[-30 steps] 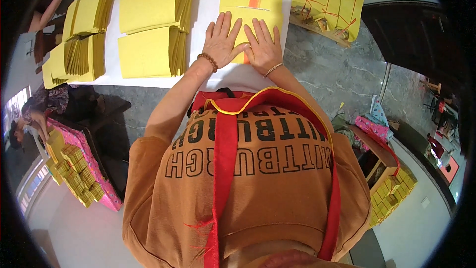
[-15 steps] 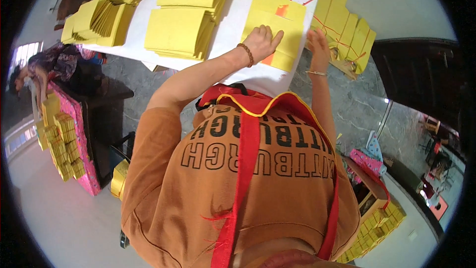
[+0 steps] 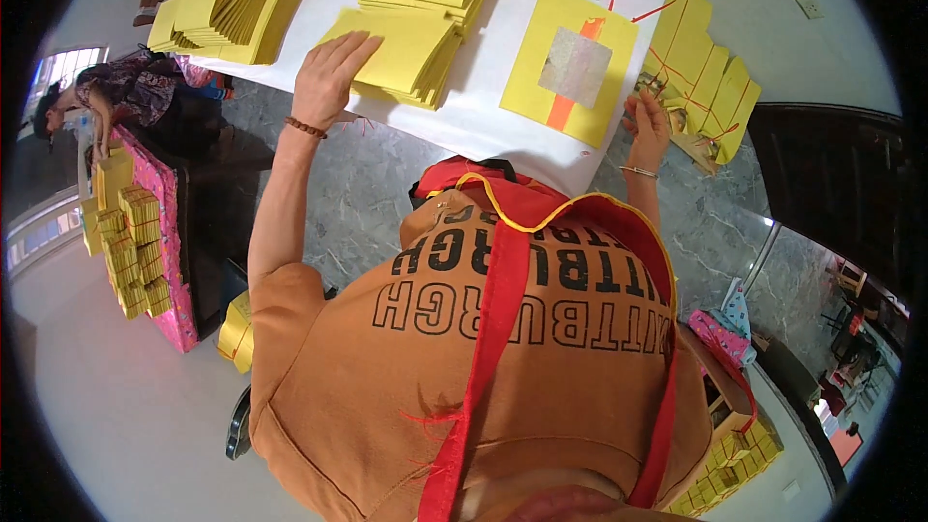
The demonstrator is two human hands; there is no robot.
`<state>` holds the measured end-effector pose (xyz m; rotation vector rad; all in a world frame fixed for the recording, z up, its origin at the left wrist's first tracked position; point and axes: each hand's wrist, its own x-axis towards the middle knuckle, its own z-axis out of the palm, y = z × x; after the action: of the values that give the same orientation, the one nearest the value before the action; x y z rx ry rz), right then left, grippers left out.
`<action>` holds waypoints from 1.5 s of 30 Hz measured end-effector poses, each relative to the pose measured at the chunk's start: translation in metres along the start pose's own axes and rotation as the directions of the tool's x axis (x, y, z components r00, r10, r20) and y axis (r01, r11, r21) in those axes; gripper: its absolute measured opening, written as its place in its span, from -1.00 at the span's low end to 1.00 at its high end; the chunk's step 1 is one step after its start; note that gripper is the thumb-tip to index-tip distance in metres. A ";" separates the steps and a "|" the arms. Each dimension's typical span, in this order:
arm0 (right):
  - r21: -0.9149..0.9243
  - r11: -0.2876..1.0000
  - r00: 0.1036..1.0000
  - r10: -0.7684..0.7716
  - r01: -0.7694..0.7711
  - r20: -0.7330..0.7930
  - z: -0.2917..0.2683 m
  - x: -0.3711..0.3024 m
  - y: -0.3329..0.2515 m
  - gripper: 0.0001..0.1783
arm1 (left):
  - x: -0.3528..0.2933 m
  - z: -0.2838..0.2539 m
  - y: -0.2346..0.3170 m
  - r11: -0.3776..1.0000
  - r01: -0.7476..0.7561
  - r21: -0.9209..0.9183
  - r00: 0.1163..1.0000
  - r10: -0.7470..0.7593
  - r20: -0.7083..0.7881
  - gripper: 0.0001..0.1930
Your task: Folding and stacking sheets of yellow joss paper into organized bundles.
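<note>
In the head view, the clock is read on the picture, with twelve at the top. The person's left hand (image 3: 332, 77) is at about eleven o'clock from the middle. Its forearm rises almost straight toward twelve, and a brown bead bracelet (image 3: 306, 127) is around the wrist. The hand bends there, so the fingers, kept close together and nearly straight, point between one and two o'clock. They reach the near left part of a yellow stack (image 3: 398, 46); the thumb is hidden, so I cannot tell if they grip a sheet.

The right hand (image 3: 650, 130) is at two o'clock, just beside the right edge of the white table (image 3: 483, 87). Its forearm, with a thin bangle (image 3: 640, 173), goes toward twelve, and the fingers are curled, in a narrow shape; I cannot tell whether something is between them.

Between the two hands, at one o'clock, a single yellow sheet (image 3: 525, 58) lies flat on the table. Its long axis runs from about seven to a little before one o'clock. An orange strip (image 3: 561, 114) follows this same axis, and a greyish square (image 3: 574, 68) lies over the strip's middle.
</note>
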<state>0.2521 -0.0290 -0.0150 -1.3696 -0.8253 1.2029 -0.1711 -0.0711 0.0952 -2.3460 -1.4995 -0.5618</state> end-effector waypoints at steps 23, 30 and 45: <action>-0.162 0.975 0.987 -0.145 0.155 0.072 0.011 -0.006 0.013 -0.76 | -0.025 0.044 -0.007 0.997 0.063 0.039 0.891 -0.074 0.447 -0.24; -0.531 0.518 0.738 -0.541 0.670 0.403 0.006 0.000 0.015 -0.81 | 0.005 -0.002 0.008 1.000 -0.022 0.005 0.885 0.017 0.465 -0.21; -0.513 0.597 0.787 -0.459 0.617 0.412 0.007 -0.002 0.029 -0.84 | 0.049 0.115 0.132 0.819 -0.161 -0.550 0.923 0.322 0.210 -0.70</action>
<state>0.2409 -0.0338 -0.0417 -1.3222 -1.8064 0.6026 -0.0131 -0.0348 0.0125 -3.1160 -1.2248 -0.6379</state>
